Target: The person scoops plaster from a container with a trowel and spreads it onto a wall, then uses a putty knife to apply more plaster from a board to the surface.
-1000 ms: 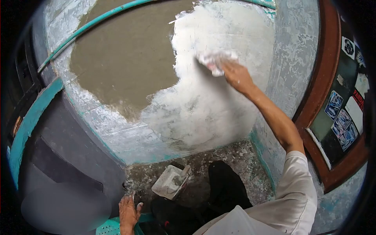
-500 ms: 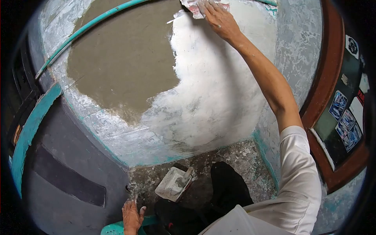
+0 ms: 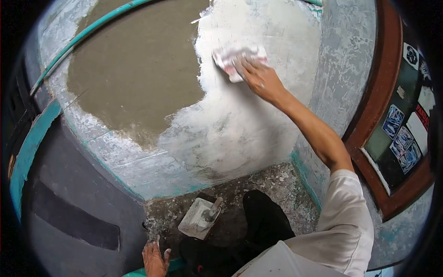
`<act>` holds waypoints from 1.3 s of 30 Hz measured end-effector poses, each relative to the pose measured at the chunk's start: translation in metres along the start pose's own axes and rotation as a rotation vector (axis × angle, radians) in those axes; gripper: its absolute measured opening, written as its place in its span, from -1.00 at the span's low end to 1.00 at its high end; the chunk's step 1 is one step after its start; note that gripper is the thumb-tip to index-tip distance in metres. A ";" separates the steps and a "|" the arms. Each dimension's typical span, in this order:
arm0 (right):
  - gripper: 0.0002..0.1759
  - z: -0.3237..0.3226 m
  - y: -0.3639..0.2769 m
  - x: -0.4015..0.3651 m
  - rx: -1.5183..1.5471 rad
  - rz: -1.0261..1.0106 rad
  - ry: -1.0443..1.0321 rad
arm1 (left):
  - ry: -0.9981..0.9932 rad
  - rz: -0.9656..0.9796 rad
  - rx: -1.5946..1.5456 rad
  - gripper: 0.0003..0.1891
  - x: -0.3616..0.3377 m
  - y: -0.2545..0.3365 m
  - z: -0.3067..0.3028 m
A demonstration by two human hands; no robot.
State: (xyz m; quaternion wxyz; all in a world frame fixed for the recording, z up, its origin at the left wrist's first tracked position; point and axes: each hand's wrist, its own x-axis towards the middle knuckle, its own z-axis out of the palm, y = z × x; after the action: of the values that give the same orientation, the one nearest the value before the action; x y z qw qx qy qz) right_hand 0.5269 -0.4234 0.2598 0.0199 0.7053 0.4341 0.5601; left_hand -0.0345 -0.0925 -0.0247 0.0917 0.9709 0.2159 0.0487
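Observation:
My right hand (image 3: 258, 78) is closed on a broad putty scraper (image 3: 225, 60), smeared white with reddish patches. The scraper lies against the white-coated part of the wall (image 3: 244, 120), right of the bare grey-brown plaster (image 3: 138, 74). Low on the left, my left hand (image 3: 156, 258) has its fingers stretched and apart, with whitish residue on the tips. It is beside a turquoise plastic seat edge (image 3: 134, 273) and holds nothing that I can see. A white tray (image 3: 191, 216) with putty in it stands on the floor, a small putty knife (image 3: 215, 206) resting in it.
A turquoise pipe (image 3: 87, 30) curves across the wall's upper left. At the right is a brown wooden frame (image 3: 369, 108) around dark glass with stickers. The floor (image 3: 286, 194) is littered with flakes. A dark grey panel (image 3: 78, 175) stands at the left.
My right hand has brought the scraper down the wall from its upper part to about mid-height of the white area. The left hand stays low at the left. The view has shifted slightly.

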 end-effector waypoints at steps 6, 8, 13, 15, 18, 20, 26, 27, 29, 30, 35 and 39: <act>-0.63 -0.050 0.071 0.044 -0.077 0.426 0.108 | 0.051 0.020 -0.013 -0.30 0.003 0.011 -0.016; -0.79 -0.060 0.104 0.073 -0.168 0.529 0.129 | -0.029 -0.025 -0.059 -0.31 0.002 0.024 -0.031; -0.72 -0.033 0.109 0.122 -0.119 0.662 0.149 | 0.034 0.006 0.002 -0.29 0.002 0.027 -0.029; -0.72 -0.024 0.090 0.138 -0.103 0.657 0.151 | -0.015 -0.051 -0.004 -0.28 0.001 0.032 -0.034; -0.76 -0.009 0.067 0.145 -0.110 0.524 0.203 | -0.001 -0.045 0.017 -0.27 0.002 0.030 -0.033; -0.75 -0.014 0.051 0.144 -0.087 0.343 0.248 | -0.033 -0.030 -0.043 -0.27 0.004 0.031 -0.038; -0.58 0.010 0.037 0.109 -0.317 0.050 0.264 | 0.125 0.040 0.105 -0.32 -0.002 0.018 -0.014; -0.53 0.014 0.038 0.096 -0.382 -0.081 0.319 | 0.124 0.038 0.104 -0.32 -0.003 0.020 -0.017; -0.53 0.006 0.030 0.059 -0.380 -0.100 0.226 | 0.116 0.094 0.019 -0.34 -0.001 0.026 -0.028; -0.51 -0.003 0.029 0.040 -0.310 -0.130 0.207 | 0.124 0.092 0.015 -0.34 -0.002 0.026 -0.028; -0.46 -0.038 0.066 0.059 -0.178 -0.114 0.273 | 0.082 0.088 0.010 -0.34 0.001 0.026 -0.028; -0.46 -0.042 0.072 0.116 -0.185 0.028 0.309 | 0.042 0.080 -0.022 -0.34 -0.001 0.028 -0.033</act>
State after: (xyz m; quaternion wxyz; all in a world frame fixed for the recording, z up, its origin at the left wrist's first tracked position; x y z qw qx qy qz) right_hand 0.5346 -0.4138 0.4020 0.0099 0.6119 0.3691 0.6995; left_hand -0.0285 -0.1125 0.0133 0.0956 0.9764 0.1784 0.0751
